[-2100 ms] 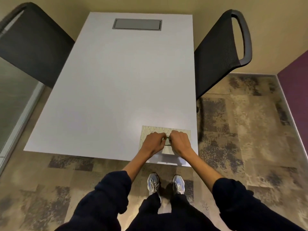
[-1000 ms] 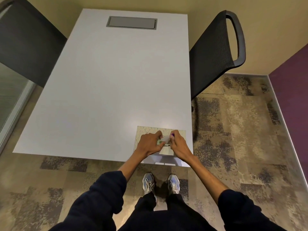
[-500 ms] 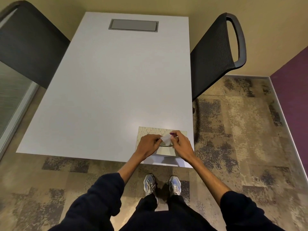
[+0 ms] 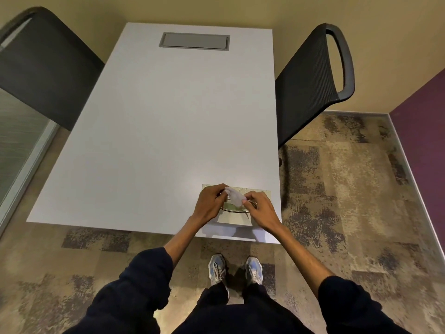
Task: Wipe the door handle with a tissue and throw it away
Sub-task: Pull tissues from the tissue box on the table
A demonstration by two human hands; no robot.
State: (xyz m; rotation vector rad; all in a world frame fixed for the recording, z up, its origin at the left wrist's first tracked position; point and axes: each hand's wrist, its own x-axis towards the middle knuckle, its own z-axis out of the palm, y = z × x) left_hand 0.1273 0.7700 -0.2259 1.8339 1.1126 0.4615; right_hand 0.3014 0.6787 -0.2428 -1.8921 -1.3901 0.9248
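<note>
A pale patterned tissue box (image 4: 258,214) sits at the near right corner of the white table (image 4: 168,128). A white tissue (image 4: 234,195) sticks up out of the oval slot on top of the box. My left hand (image 4: 208,203) pinches the tissue's left end and my right hand (image 4: 258,208) pinches its right side, both just above the box. No door handle is in view.
A black mesh chair (image 4: 310,80) stands at the table's right side and another dark chair (image 4: 41,68) at the left. A grey hatch (image 4: 195,41) is set in the table's far end. Patterned carpet, my shoes (image 4: 234,270), a purple wall (image 4: 423,131) at right.
The tissue has come further out of the box, and both hands have lifted slightly with it. My head has shifted a little.
</note>
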